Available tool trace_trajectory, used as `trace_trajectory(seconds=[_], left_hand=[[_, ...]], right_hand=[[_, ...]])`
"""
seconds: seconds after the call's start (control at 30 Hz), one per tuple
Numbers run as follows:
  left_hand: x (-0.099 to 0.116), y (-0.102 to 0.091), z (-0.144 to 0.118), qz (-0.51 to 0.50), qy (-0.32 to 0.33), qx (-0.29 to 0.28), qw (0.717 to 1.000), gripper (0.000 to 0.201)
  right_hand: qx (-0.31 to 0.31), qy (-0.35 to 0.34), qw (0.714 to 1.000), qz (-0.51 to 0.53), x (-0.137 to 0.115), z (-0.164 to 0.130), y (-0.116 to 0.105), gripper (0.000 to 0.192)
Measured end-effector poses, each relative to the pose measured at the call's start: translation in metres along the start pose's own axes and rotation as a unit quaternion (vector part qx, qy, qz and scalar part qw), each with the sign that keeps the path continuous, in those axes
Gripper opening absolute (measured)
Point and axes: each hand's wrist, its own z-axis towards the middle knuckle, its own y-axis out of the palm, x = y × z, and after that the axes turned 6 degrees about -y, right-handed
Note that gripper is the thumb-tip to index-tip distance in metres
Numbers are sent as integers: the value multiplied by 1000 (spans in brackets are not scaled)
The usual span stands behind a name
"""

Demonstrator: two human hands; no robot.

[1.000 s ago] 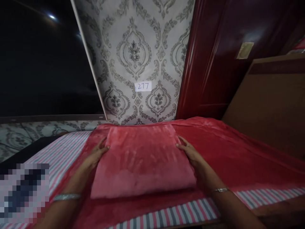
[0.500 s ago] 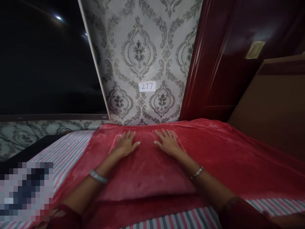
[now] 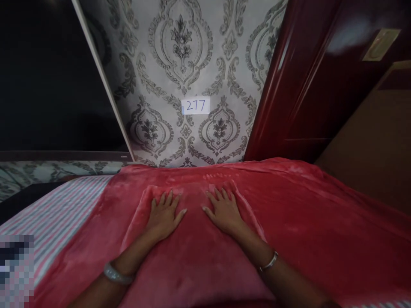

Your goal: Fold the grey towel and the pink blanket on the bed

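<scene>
Both my hands lie flat on a red plush blanket (image 3: 295, 226), palms down. My left hand (image 3: 163, 216) has its fingers spread near the upper left corner of a folded section of the blanket. On the other side of that fold, my right hand (image 3: 224, 211) rests with fingers apart by its upper right corner. Bare blanket shows between the two thumbs. A wide bangle (image 3: 118, 273) circles my left wrist, and a thinner bracelet (image 3: 269, 262) is on the right.
Striped cloth (image 3: 67, 209) shows beneath the blanket at the left. Behind stands a patterned wall with a paper label (image 3: 195, 105) reading 277. A large dark screen (image 3: 54, 85) is at the left; a dark red door (image 3: 308, 85) and a brown panel (image 3: 375, 141) are at the right.
My hands have slid slightly back toward me over the blanket, staying flat. My view has moved closer to the wall and blanket.
</scene>
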Motion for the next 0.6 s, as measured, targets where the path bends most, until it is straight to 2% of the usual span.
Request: trace_trajectory(seconds=[0.2,0.43,0.6], left_hand=[[1,8,-2,44,4,15,999,67],[5,3,-5,58,-3,10,998,66],[9,-4,-9,59,-14,-2,998,67]], right_hand=[[21,-4,1000,-19,0,-1,7,67],[22,4,999,-47,0,-2,10,65],[28,10,998,-61,-5,-5,3,64]])
